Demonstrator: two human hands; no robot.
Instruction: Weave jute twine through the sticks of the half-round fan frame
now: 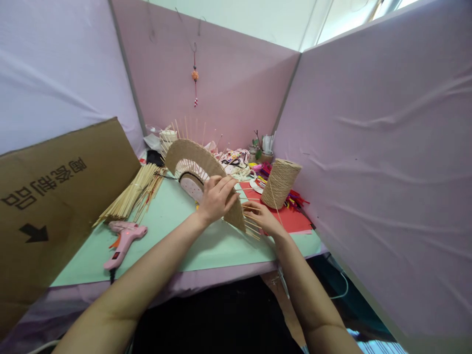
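Note:
A half-round piece woven of brown twine (188, 149) stands tilted on the table, with thin wooden sticks (186, 129) fanning out from its rim. Inside its arch sits a pale, dotted panel (191, 188). My left hand (217, 199) is closed over the band's right part, thumb and fingers on its face. My right hand (262, 219) has its fingers curled among the sticks at the lower right end. A strand of twine (277, 209) runs down from the twine spool (282, 183) to that hand; the fingertips are partly hidden.
A pink glue gun (125, 242) lies on the left, below a bundle of wooden sticks (129, 189). A cardboard sheet (70, 206) leans at the left. Red sheets (295, 221) lie under the spool. Craft bits crowd the back, and pink partitions (236, 73) enclose the table.

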